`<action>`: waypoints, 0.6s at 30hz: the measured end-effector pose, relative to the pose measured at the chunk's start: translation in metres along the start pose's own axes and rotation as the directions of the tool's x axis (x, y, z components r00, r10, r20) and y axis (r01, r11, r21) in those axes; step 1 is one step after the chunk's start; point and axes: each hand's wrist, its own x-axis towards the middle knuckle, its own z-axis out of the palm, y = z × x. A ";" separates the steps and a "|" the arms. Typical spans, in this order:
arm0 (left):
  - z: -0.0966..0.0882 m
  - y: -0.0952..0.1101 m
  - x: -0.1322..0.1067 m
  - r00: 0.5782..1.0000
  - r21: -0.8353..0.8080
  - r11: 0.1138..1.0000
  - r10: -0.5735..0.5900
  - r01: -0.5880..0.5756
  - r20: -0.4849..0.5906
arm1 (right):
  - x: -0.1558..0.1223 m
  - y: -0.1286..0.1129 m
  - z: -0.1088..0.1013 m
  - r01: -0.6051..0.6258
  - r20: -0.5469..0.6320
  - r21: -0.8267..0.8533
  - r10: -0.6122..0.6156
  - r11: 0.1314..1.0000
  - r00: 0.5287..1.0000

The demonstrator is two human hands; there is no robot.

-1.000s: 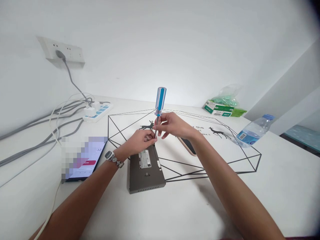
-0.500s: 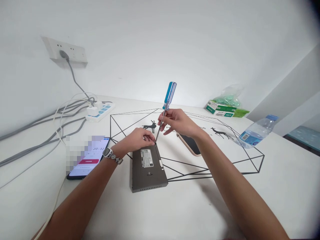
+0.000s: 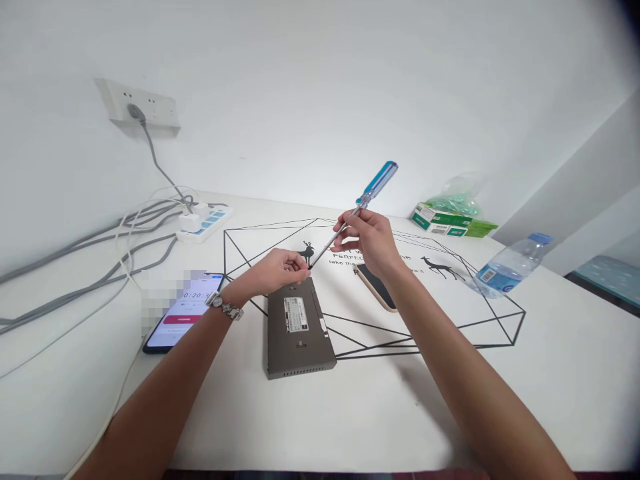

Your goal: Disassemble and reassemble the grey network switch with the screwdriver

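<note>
A screwdriver [image 3: 379, 181] with a clear blue-striped handle slants down to the left, pinched by its shaft in my right hand [image 3: 373, 237]. Its tip meets the fingertips of my left hand [image 3: 280, 270], above the far right corner of a flat dark grey metal box [image 3: 300, 357]. My left thumb and fingers are pressed together at the tip, where a tiny dark thing shows, too small to name. The box lies on the table with a white label, a keyhole slot and vent holes along its near edge.
Left of the box lies a lit phone [image 3: 183, 317]; another phone in a beige case [image 3: 375, 287] lies behind my right forearm. A power strip [image 3: 205, 223] with cables is at back left. Green-white boxes [image 3: 440, 219] and a water bottle [image 3: 513, 267] stand on the right.
The screwdriver has tilted from nearly upright to a slant, its handle swinging right, and its tip has lifted off the box's corner. My left fingertips have risen with the tip.
</note>
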 end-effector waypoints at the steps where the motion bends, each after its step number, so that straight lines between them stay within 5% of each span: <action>1: -0.003 0.002 -0.002 1.000 0.016 1.000 -0.006 0.006 0.002 | -0.003 0.006 0.000 -0.004 -0.059 0.052 0.007 0.999 0.998; 5: -0.025 0.006 -0.018 0.991 0.184 0.976 -0.129 0.120 0.037 | -0.030 0.036 -0.010 -0.092 -0.250 0.216 0.147 0.972 0.957; 11: -0.053 -0.005 -0.048 0.918 0.389 0.839 -0.395 0.380 -0.044 | -0.065 0.054 -0.031 -0.364 -0.146 0.050 0.367 0.930 0.919; 18: -0.050 -0.016 -0.047 0.887 0.389 0.800 -0.443 0.457 -0.132 | -0.067 0.056 -0.037 -0.418 -0.039 -0.269 0.423 0.868 0.905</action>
